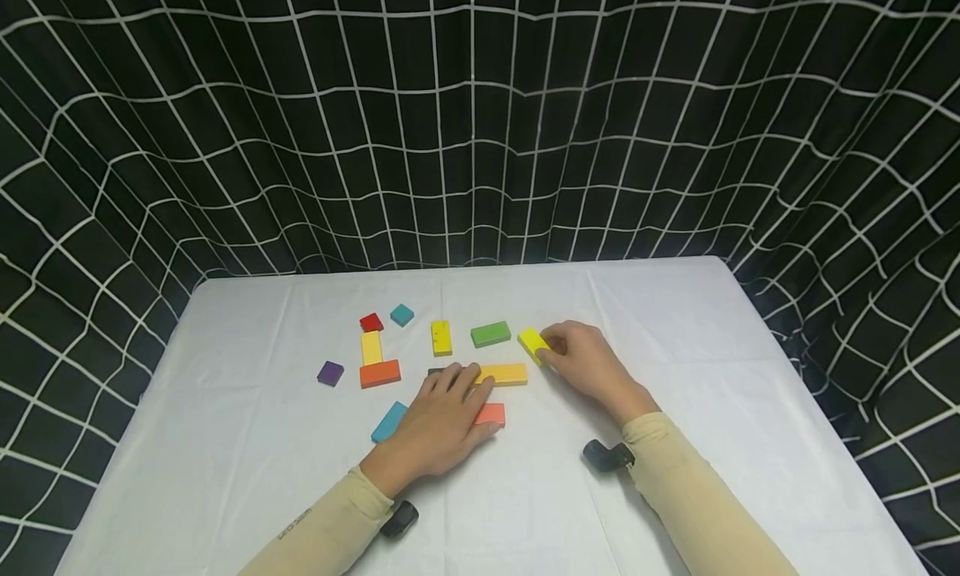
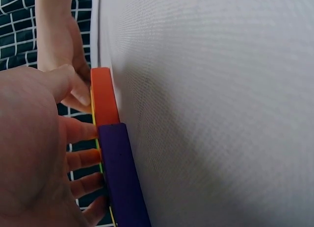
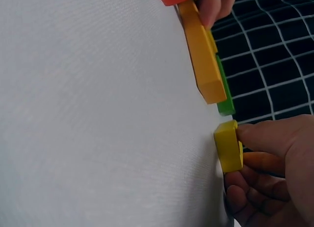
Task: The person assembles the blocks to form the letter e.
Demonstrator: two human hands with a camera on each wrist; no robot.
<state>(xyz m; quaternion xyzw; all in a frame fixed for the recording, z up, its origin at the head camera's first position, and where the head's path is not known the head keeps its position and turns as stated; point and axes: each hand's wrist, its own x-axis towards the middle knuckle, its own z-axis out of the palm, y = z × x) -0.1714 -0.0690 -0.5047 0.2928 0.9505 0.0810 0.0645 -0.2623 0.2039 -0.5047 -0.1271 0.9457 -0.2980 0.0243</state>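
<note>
A bright yellow block point(image 1: 533, 344) is pinched between the thumb and fingers of my right hand point(image 1: 588, 359), at the right end of the group. The right wrist view shows the same yellow block point(image 3: 228, 146) standing at the fingertips. My left hand point(image 1: 442, 422) lies palm down across the middle blocks, fingers spread, with fingertips at the yellow-orange block point(image 1: 504, 374). Beneath its thumb side shows a coral block point(image 1: 491, 414). A dark block point(image 1: 435, 373) is mostly covered by the left fingers. In the left wrist view a purple block point(image 2: 122, 173) lies close below the palm.
Behind the hands lie a green block point(image 1: 491, 334) and another yellow block point(image 1: 441, 338). Leftward are an orange-red block point(image 1: 380, 373), a cream block point(image 1: 371, 348), a red block point(image 1: 371, 322), a teal block point(image 1: 402, 314), a small purple block point(image 1: 330, 373) and a blue block point(image 1: 388, 422).
</note>
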